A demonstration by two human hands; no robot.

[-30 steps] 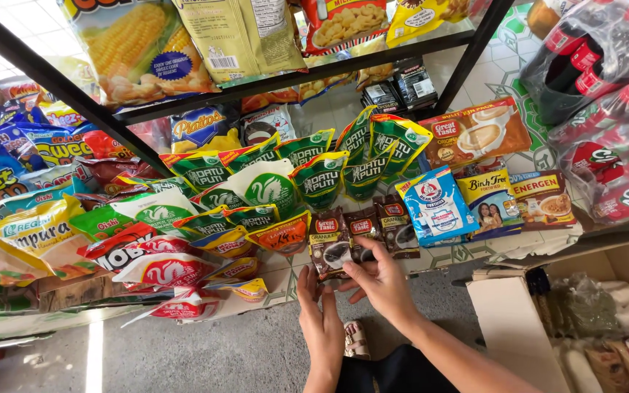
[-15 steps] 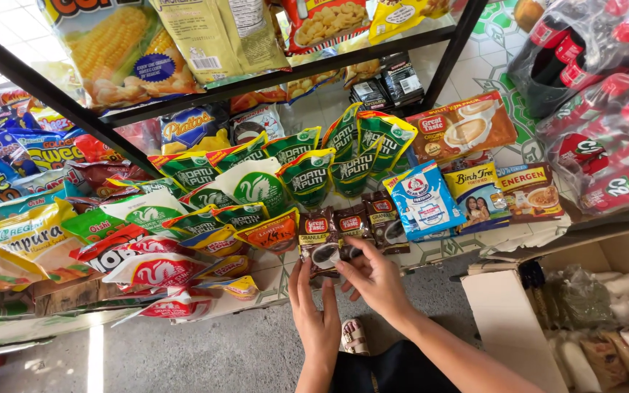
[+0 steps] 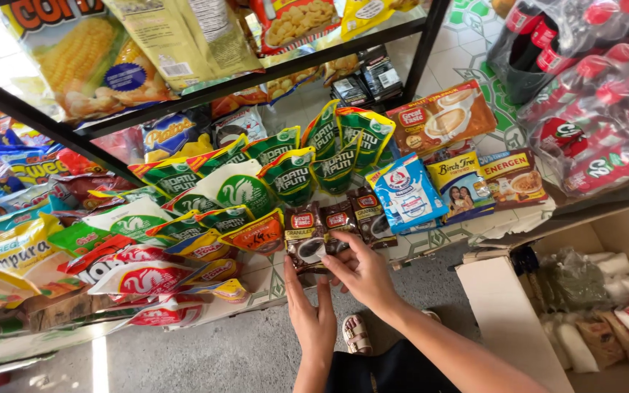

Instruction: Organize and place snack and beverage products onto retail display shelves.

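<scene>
Both hands, left hand and right hand, are pinched on the dark coffee sachets at the shelf edge, so a clumsy tug could probably topple the neighbouring sachet row.

Dark sachets lower part hidden behind left hand.

Coffee sachets at front edge of lower shelf, near its middle. Left hand below that edge, fingertips touching nearest sachet; right hand just right, on same sachet. Snack packets heaped toward left end. Milk powder pouch and cereal drink packets toward right end. Open cardboard box on floor, right of shelf. Corn snack bags on upper shelf, behind.
</scene>
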